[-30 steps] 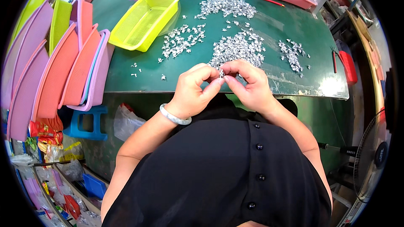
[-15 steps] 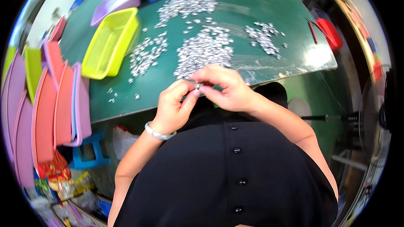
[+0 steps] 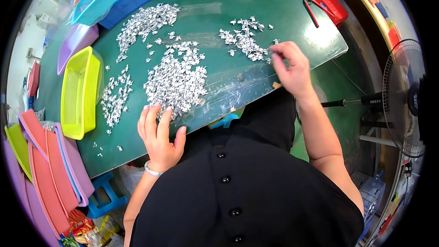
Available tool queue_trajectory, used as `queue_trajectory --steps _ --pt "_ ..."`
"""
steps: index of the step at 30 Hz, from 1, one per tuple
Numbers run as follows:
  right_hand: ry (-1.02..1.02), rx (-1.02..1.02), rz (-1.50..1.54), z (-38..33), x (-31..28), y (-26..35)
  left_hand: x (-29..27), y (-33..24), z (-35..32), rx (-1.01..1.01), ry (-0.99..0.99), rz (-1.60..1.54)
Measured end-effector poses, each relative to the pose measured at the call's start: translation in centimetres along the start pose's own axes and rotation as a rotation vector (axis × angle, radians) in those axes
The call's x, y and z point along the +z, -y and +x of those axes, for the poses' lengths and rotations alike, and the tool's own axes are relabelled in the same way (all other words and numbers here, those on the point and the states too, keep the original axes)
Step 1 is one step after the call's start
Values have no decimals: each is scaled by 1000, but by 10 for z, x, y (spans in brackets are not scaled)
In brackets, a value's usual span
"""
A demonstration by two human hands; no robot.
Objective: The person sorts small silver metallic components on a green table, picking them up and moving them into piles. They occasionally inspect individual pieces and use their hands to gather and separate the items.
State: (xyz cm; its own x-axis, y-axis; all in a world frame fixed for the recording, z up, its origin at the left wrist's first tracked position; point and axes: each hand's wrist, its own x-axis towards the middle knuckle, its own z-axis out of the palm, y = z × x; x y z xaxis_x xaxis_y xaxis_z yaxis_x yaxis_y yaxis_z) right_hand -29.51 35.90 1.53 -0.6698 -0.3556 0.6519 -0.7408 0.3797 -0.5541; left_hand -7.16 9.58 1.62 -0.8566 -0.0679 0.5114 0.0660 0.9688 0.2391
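Note:
My left hand (image 3: 160, 139) lies open, fingers spread, its fingertips at the near edge of a large heap of small silvery metal pieces (image 3: 176, 82). A pale bracelet (image 3: 152, 169) rings that wrist. Over to the right, my right hand (image 3: 292, 71) hovers beside a smaller group of the same silvery pieces (image 3: 247, 41). Its thumb and forefinger are slightly apart, close to a piece at the group's near edge, and I see nothing held between them. The other fingers curl under and are partly hidden.
More silvery pieces form a far pile (image 3: 146, 25) and a left patch (image 3: 116, 96) on the green table (image 3: 238, 0). A yellow-green basket (image 3: 82, 93) stands left. Red-handled pliers (image 3: 311, 11) and a red box (image 3: 330, 8) lie far right. A fan (image 3: 402, 98) stands right.
My hands, earlier together at a small metal piece, have parted. The right has moved to the smaller group at right; the left has opened beside the large heap. The view has shifted rightward.

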Motion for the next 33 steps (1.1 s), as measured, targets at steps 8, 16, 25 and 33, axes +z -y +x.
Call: queue_trajectory --steps 8,16,25,33 --pt "37 69 -235 3 -5 -33 17 2 2 -12 42 235" --pt "197 130 -192 8 -7 -33 18 3 2 -53 101 274" --pt "571 88 -379 24 -11 -22 21 5 4 -83 137 273" --pt "752 -103 -387 49 10 -23 19 7 1 -117 174 266"
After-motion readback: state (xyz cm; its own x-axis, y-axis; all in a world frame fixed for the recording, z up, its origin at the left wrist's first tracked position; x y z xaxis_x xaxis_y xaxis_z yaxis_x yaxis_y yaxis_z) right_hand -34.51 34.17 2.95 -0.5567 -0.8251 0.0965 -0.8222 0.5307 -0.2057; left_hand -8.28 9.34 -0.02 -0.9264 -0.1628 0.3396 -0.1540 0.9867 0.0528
